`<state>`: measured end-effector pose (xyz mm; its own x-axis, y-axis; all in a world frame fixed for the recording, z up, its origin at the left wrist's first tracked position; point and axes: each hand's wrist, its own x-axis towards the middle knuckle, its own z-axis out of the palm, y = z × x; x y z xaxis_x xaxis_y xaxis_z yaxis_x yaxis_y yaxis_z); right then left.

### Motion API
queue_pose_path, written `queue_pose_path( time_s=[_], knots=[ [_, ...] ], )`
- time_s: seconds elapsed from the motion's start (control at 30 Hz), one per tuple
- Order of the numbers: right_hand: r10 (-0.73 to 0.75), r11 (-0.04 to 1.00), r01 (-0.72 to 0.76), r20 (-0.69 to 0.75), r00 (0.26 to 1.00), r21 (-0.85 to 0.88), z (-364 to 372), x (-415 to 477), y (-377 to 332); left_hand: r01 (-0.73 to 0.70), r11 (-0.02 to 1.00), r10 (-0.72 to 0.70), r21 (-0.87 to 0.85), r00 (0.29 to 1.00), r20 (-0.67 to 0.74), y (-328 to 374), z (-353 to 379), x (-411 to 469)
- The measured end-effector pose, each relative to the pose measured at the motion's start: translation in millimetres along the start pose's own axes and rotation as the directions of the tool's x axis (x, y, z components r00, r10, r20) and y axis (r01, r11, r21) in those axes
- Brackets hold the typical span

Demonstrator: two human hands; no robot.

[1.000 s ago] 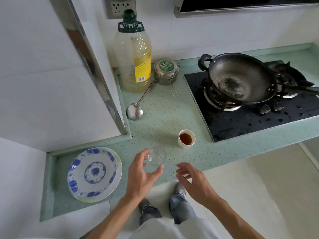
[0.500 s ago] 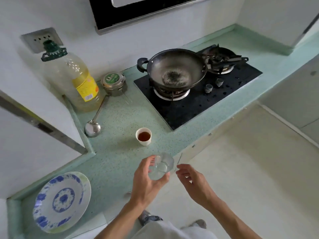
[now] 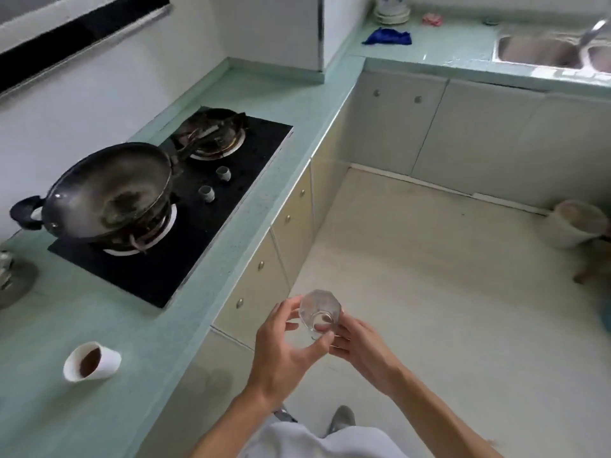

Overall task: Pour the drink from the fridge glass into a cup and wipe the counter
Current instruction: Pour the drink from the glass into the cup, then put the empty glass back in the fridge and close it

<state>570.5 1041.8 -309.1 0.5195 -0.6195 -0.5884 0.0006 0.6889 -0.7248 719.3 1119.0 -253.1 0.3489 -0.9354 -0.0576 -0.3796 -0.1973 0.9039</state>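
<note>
"Beside the counter [image 3: 99,309] edge: glass [image 3: 319,314] position?"

"Between both hands, over the floor [image 3: 429,292]. Left hand [image 3: 284,352] wraps it; right hand [image 3: 363,348] pinches its other side. Clear, faceted walls. White tapered cup [image 3: 109,358], brown drink inside, stands well apart on the speckled green top."

Green counter [image 3: 139,325] carries a cup [image 3: 92,360], hob [image 3: 185,259] and blue cloth [image 3: 386,37].

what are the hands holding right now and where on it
A clear glass. The left hand grips it around its side wall, thumb below and fingers above, and the right hand pinches the opposite side.
</note>
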Motion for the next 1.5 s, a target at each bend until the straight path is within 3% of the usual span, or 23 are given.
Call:
queue_pose_path(
  time_s=[0.17, 0.3, 0.43, 0.63, 0.83, 1.1, 1.37, 1.5],
  knots=[
    [-0.058, 0.977, 0.080, -0.116, 0.992, 0.199, -53.1, -7.7, -29.5, -0.127, 0.992, 0.120, 0.021, 0.970, 0.210, 27.3, 50.7, 47.4],
    [-0.083, 0.943, 0.155, -0.245, 0.966, 0.294, -85.6, -6.3, -49.6, -0.227, 0.974, 0.210, 0.002, 0.905, 0.369, 44.0, 86.9, 93.9],
    [-0.101, 0.909, 0.238, -0.373, 0.922, 0.342, -115.1, 5.3, -76.0, -0.350, 0.934, 0.334, -0.064, 0.800, 0.498, 63.7, 124.2, 148.9],
    [-0.088, 0.837, 0.374, -0.577, 0.812, 0.399, -144.5, 2.8, -120.4, -0.415, 0.887, 0.432, -0.200, 0.595, 0.678, 101.8, 175.4, 223.3],
    [-0.018, 0.693, 0.541, -0.739, 0.674, 0.477, -174.9, -10.6, -143.0, -0.356, 0.883, 0.448, -0.306, 0.444, 0.776, 135.0, 230.7, 259.7],
    [-0.006, 0.528, 0.688, -0.808, 0.590, 0.498, -229.4, -46.1, -155.8, -0.360, 0.872, 0.431, -0.332, 0.242, 0.869, 199.4, 323.9, 273.6],
    [-0.035, 0.301, 0.839, -0.874, 0.484, 0.453, -338.2, -108.7, -164.3, -0.412, 0.812, 0.472, -0.413, 0.047, 0.880, 286.6, 457.1, 241.1],
    [-0.043, 0.266, 0.873, -0.900, 0.434, 0.408, -395.3, -151.4, -172.7, -0.431, 0.789, 0.475, -0.439, -0.027, 0.880, 334.9, 523.3, 213.5]
  ],
)
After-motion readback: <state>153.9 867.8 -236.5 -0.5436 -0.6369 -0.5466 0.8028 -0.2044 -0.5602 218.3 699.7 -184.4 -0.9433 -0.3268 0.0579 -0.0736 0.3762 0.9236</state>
